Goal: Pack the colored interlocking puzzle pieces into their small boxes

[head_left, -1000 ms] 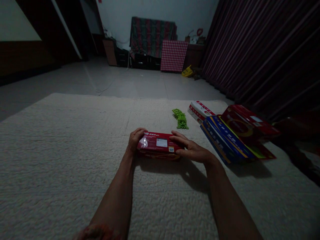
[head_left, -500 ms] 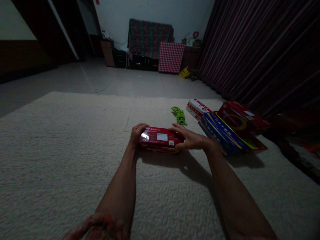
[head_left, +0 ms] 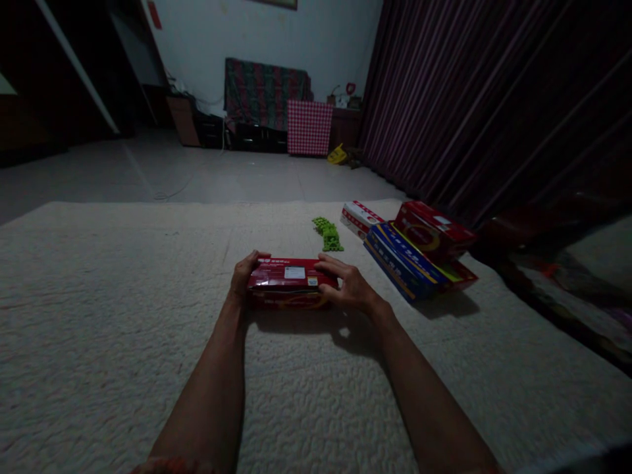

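Observation:
A red cardboard box point(head_left: 276, 276) with a white label on its top lies between my hands on the quilted cream mat point(head_left: 148, 329). Wrapped round its left end is my left hand point(head_left: 244, 275), closed on it. My right hand point(head_left: 348, 284) grips the right end, thumb on the near side and fingers along the top edge. The box's far side is hidden from view. Just beyond it, on the mat, lies a bumpy bright green object point(head_left: 329, 236), whose kind I cannot make out.
To the right stand a blue box point(head_left: 402, 260), another red box point(head_left: 434, 227) resting on it, and a red-and-white box point(head_left: 360, 218). A purple curtain point(head_left: 434, 99) hangs on the right. Farther back are a checked cloth point(head_left: 309, 128) and a yellow item point(head_left: 337, 155).
The view has swung to the right and tilted up, so everything sits farther left. More of the red box's front face shows now. Both hands keep their hold on it.

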Tool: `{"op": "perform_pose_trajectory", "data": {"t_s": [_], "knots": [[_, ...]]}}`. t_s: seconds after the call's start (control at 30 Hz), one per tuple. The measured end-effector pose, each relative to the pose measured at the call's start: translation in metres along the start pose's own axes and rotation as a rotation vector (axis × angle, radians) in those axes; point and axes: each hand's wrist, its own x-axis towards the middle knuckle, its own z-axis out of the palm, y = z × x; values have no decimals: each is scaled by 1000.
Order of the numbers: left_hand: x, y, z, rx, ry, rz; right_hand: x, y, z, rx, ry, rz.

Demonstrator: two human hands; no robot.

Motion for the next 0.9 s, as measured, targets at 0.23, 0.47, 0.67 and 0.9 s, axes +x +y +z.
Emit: {"op": "perform_pose_trajectory", "data": {"t_s": [0.23, 0.47, 0.67, 0.9], "knots": [[-1, -2, 0, -45, -27, -33, 0, 6, 2, 3, 60, -11], [-12, 9, 9, -68, -23, 46, -1, 22, 16, 78, 227, -69], [-20, 28, -16, 173, -253, 40, -2, 24, 20, 119, 274, -18], [-23, 52, -29, 613, -362, 120, -2, 21, 24, 128, 272, 8]]}}
